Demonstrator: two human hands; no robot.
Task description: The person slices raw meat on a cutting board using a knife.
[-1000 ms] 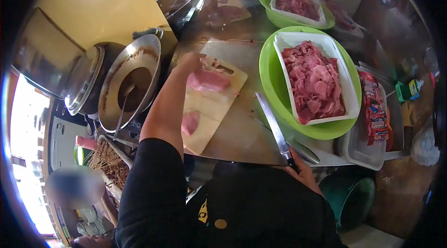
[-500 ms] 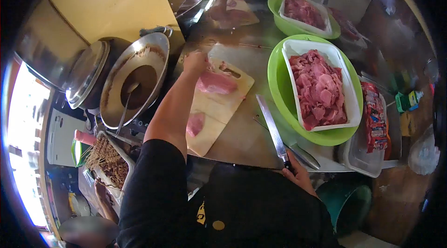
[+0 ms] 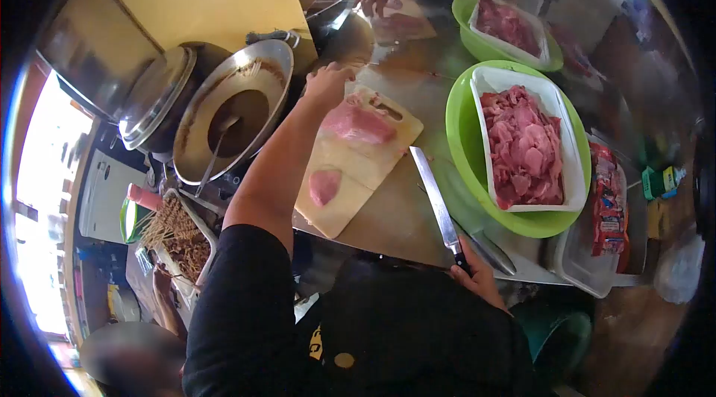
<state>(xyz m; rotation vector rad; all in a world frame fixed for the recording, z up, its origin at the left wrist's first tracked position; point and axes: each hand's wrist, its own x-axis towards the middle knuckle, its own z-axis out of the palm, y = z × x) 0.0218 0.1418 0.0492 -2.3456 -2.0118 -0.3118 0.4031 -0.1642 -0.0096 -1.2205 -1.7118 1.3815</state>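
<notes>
My left hand (image 3: 329, 85) is just beyond the upper left edge of a cutting board (image 3: 358, 166), its fingers bent downward and somewhat apart, with nothing visible in them. Beside it on the board lies a large piece of pink meat (image 3: 365, 125); a smaller piece (image 3: 324, 186) is lower down. My right hand (image 3: 481, 281), at the counter's front edge, is closed round the black handle of a long knife (image 3: 437, 203), whose blade points away from me. Sliced meat (image 3: 526, 147) fills a white tray (image 3: 576, 173) set in a green basin (image 3: 466, 166).
A wok (image 3: 280, 91) of brown liquid with a ladle stands left, near a lidded pot (image 3: 160, 95). Skewers (image 3: 175, 225) fill a tray lower left, beside another person's hand (image 3: 162, 281). Right are red packets (image 3: 608, 199) in a clear container (image 3: 582, 270). The back wall reflects the counter.
My left hand has moved off the meat to beyond the board's edge, its fingers loosening. The knife remains in my right hand. The view has shifted, moving the counter rightward in the picture.
</notes>
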